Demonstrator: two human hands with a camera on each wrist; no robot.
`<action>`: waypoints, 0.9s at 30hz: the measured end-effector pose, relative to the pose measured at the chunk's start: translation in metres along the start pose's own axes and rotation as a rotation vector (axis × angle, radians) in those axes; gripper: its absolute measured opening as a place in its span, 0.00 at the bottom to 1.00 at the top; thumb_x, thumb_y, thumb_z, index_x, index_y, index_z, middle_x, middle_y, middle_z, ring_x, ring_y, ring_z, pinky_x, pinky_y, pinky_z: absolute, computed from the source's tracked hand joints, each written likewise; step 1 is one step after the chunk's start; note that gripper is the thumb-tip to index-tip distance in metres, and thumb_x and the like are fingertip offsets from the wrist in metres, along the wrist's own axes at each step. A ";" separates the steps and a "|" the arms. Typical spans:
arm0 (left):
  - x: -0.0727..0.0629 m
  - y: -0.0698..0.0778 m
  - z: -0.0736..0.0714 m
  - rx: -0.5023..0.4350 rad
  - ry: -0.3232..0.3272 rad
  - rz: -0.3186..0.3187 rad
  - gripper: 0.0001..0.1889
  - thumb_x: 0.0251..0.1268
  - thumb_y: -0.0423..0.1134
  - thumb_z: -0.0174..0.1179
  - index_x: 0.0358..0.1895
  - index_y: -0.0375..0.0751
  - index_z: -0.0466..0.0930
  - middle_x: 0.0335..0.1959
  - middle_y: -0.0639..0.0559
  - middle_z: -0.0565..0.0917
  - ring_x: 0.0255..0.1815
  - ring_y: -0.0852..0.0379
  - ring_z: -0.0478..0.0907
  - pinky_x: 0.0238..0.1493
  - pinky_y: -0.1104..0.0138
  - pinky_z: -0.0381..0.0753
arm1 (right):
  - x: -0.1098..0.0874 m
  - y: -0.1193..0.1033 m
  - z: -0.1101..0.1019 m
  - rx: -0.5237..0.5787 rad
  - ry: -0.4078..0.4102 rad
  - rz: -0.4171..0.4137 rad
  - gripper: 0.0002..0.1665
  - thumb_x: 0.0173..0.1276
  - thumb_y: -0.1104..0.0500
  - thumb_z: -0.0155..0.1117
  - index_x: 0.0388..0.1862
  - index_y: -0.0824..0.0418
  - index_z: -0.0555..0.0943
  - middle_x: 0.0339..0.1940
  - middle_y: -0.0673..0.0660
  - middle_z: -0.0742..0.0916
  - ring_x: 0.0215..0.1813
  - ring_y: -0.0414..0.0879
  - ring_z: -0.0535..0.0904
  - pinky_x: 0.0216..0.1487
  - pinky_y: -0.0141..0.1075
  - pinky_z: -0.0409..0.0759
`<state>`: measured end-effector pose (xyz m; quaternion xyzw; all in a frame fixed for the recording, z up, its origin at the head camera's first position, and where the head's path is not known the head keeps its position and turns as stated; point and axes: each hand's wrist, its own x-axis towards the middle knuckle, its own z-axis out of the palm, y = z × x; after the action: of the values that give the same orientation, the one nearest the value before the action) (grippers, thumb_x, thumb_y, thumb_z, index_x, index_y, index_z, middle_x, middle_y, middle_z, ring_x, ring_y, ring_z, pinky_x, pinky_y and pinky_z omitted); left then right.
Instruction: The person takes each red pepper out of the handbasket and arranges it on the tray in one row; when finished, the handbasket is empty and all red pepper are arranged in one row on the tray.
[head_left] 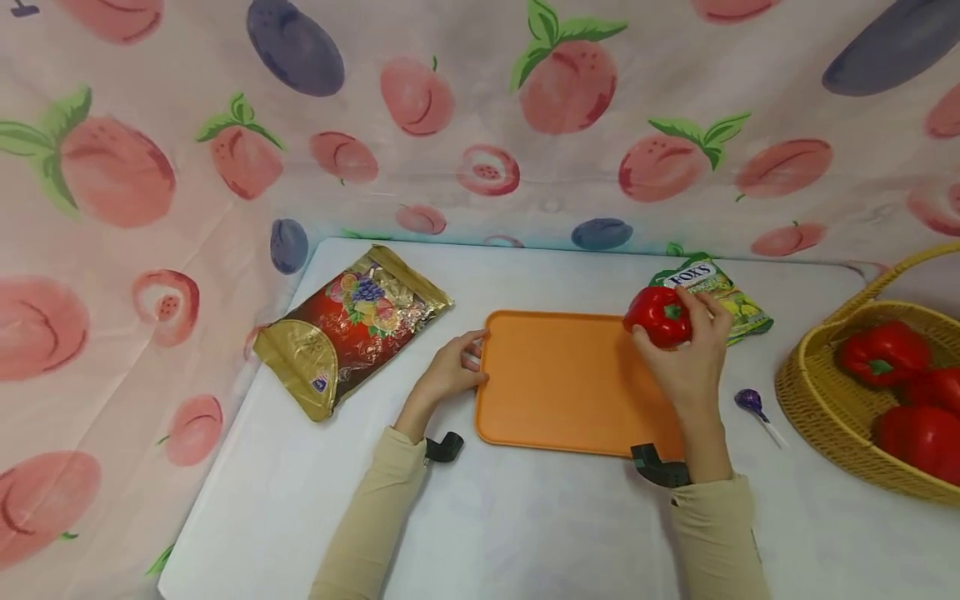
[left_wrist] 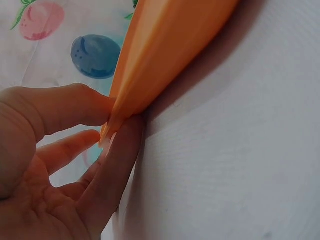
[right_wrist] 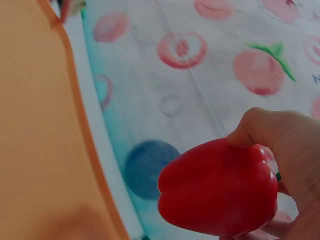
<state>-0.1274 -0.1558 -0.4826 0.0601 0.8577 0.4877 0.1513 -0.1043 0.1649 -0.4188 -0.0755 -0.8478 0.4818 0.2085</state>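
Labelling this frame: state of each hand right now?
Left hand: pinching the orange tray by its left edge.
Right hand: holding a red bell pepper above the tray's right side.

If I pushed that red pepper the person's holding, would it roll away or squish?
The red pepper would probably wobble rather than roll smoothly, since its sides are lobed. It might be slippery, because its skin looks shiny. It likely won't squish easily: no dents show in its rounded sides.
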 end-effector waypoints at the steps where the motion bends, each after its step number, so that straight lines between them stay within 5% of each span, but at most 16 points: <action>1: 0.000 0.001 0.000 0.004 -0.001 0.000 0.39 0.53 0.23 0.68 0.72 0.40 0.67 0.45 0.41 0.77 0.40 0.51 0.80 0.38 0.65 0.82 | -0.001 -0.001 0.006 0.001 -0.018 -0.001 0.41 0.55 0.62 0.74 0.70 0.58 0.71 0.71 0.62 0.65 0.74 0.52 0.57 0.63 0.60 0.70; 18: 0.000 0.001 0.001 0.029 0.006 0.006 0.38 0.53 0.24 0.68 0.71 0.40 0.68 0.45 0.42 0.77 0.40 0.51 0.81 0.40 0.64 0.82 | -0.026 -0.026 0.099 -0.012 -0.271 -0.091 0.48 0.51 0.59 0.78 0.71 0.58 0.67 0.68 0.62 0.70 0.69 0.58 0.65 0.56 0.57 0.78; 27: 0.002 0.001 0.002 0.043 -0.002 -0.003 0.38 0.53 0.24 0.68 0.71 0.41 0.68 0.45 0.42 0.78 0.40 0.52 0.80 0.39 0.65 0.82 | -0.039 -0.031 0.125 -0.051 -0.286 -0.190 0.47 0.50 0.59 0.78 0.69 0.61 0.69 0.67 0.63 0.72 0.66 0.59 0.68 0.54 0.55 0.80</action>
<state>-0.1288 -0.1534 -0.4834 0.0626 0.8678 0.4690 0.1515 -0.1204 0.0377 -0.4593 0.0690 -0.8840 0.4442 0.1283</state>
